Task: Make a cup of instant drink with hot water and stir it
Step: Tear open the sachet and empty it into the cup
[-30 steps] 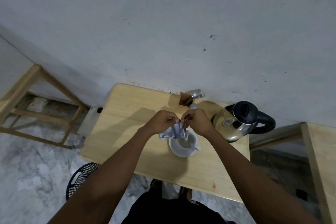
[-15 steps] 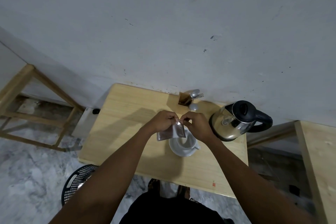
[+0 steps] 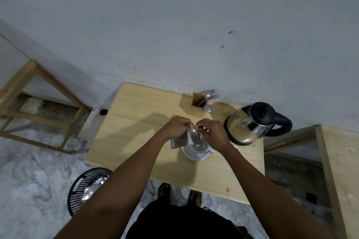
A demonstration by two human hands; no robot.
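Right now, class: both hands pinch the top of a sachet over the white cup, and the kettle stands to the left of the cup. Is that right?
Not quite. The left hand and right hand do pinch the top of the sachet over the cup, but the kettle stands to the right of the cup, not the left. The head view shows it.

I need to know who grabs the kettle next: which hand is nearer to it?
Right. The right hand is just beside the kettle, pinching the sachet; the left hand is farther away.
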